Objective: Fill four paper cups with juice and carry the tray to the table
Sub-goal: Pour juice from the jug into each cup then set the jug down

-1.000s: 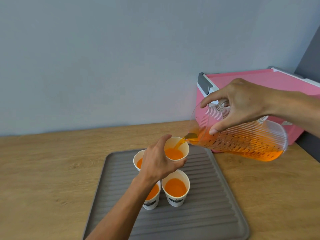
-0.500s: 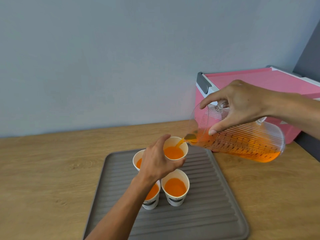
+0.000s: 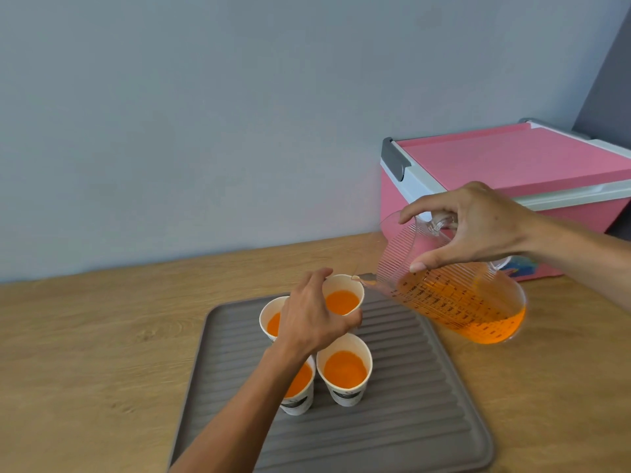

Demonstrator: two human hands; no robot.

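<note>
- The tray (image 3: 409, 421) is a dull grey-brown, its surface marked by straight raised ridges running side to side.
- The four paper cups (image 3: 345, 394) are white, with a dark printed mark low on the two nearer ones.
- The juice (image 3: 345, 369) inside them is a flat, bright orange.
- The jug (image 3: 454, 302) is clear plastic, finely ribbed with thin lines, carrying small dark measuring print; below the right hand's fingers (image 3: 418, 266) its liquid glows orange.
- The counter (image 3: 85, 336) is pale wood with darker grain swirls.
- The cooler box (image 3: 512, 165) is pink, trimmed white, with a grey latch.
- The wall (image 3: 205, 114) is plain blue-grey.
</note>
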